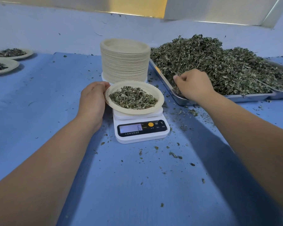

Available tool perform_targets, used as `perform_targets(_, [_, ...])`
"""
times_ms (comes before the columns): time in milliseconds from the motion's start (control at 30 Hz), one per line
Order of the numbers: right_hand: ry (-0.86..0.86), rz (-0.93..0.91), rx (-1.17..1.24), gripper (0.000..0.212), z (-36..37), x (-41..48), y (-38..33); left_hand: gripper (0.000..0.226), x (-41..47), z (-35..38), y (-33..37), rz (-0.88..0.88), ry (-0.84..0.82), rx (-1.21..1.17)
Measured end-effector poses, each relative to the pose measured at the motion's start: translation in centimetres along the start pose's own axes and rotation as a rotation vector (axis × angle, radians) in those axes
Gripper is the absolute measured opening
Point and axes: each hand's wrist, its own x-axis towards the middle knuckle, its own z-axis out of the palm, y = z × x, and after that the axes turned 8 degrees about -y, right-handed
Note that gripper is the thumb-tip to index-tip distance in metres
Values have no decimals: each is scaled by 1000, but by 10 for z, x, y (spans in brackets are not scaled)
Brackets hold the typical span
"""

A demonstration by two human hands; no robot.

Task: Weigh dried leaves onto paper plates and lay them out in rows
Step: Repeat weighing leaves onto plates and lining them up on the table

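Left hand (pixel 92 97) tight on paper plate (pixel 160 99); right hand (pixel 194 85) curled round dried leaves (pixel 219 62)

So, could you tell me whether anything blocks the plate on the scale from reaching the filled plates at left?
Nothing visible does: only blue cloth with a few leaf bits lies between the plate and the filled plates.

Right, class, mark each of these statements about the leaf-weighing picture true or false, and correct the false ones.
1. The plate on the scale holds dried leaves. True.
2. The right hand grips that plate. False: the left hand grips its rim; the right hand reaches into the leaf pile.
3. The leaf pile lies in a wooden box. False: it lies in a metal tray.
4. A stack of empty plates stands behind the scale. True.
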Motion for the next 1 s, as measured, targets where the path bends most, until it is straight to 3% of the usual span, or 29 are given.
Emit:
perform_targets(400, [229, -155, -254, 57, -7, 8, -5, 31, 1, 0, 0, -5, -1, 11])
perform_targets(800, [401, -382, 211, 55, -11, 16, -112, 28, 4, 0, -2, -2, -4, -9])
perform_targets(900, [240, -454, 90, 51, 1, 16, -138, 24, 5, 0, -2, -1, 2, -31])
perform_targets(1000, [-140, -453, -144, 45, 13, 19, -140, 24, 3, 0, -2, 15, 3, -38])
